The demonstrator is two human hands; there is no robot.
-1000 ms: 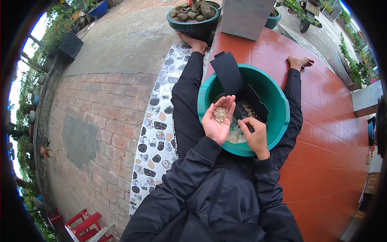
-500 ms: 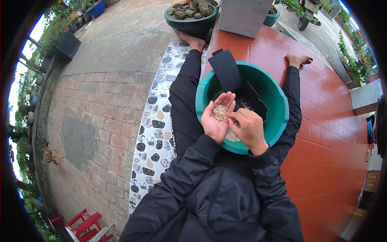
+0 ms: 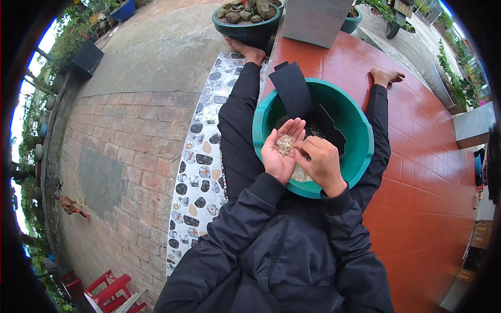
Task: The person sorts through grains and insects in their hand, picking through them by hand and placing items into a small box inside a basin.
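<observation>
My left hand (image 3: pixel 282 156), palm up and cupped, holds a small heap of pale and brown grains (image 3: pixel 284 145). Thumb and forefinger of my right hand (image 3: pixel 319 160) are pinched at the heap's right edge; anything between them is too small to name. Both hands are above a green basin (image 3: pixel 360 156) between my legs. Inside the basin lie pale grains (image 3: pixel 301 175), partly hidden by my hands, and dark flat pieces. One black panel (image 3: pixel 292 89) leans out over the far left rim.
A planter with stones (image 3: pixel 250 31) stands beyond my left foot, beside a grey block (image 3: pixel 317 21). A chicken (image 3: pixel 70 205) is on the brick paving at left, with a red stool (image 3: pixel 112 295) below it. Red tiles (image 3: pixel 417 208) extend to the right.
My right hand has moved up and left from over the basin to the heap in my left palm. The chicken has moved right and slightly down.
</observation>
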